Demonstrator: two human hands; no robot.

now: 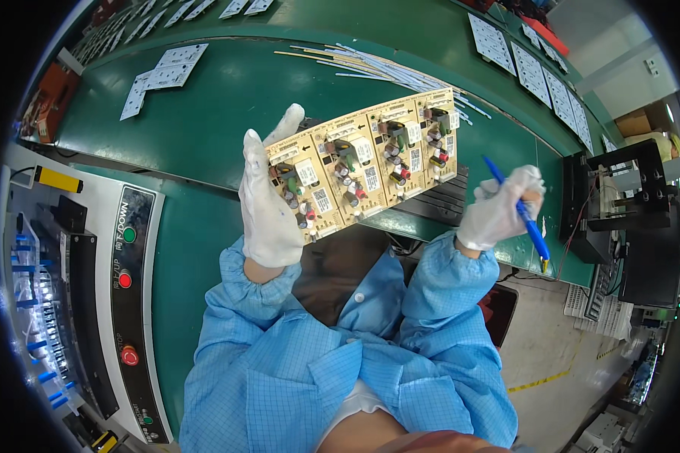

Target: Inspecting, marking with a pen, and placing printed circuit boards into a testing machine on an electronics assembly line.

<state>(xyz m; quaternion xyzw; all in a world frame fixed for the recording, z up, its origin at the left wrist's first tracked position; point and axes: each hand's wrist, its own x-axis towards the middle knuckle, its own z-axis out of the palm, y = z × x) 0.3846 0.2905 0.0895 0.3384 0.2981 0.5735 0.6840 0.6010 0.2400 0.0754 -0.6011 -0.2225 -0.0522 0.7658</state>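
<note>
My left hand (270, 204), in a white glove, grips the left end of a tan circuit board panel (355, 219), with the thumb and fingers on either side of its edge. The panel is tilted, component side up, and carries several repeated sections with capacitors, green parts and white labels. To the right of the panel, apart from it, my gloved right hand (499, 211) is closed round a blue pen (537, 240). The pen slants, its yellowish tip pointing down toward me.
Thin pale strips (378, 66) lie in a pile on the green bench (227, 90). White boards (175, 66) sit at the far left, others (533, 72) at the far right. A control panel with buttons (132, 302) stands left; a black fixture (619, 185) is at right.
</note>
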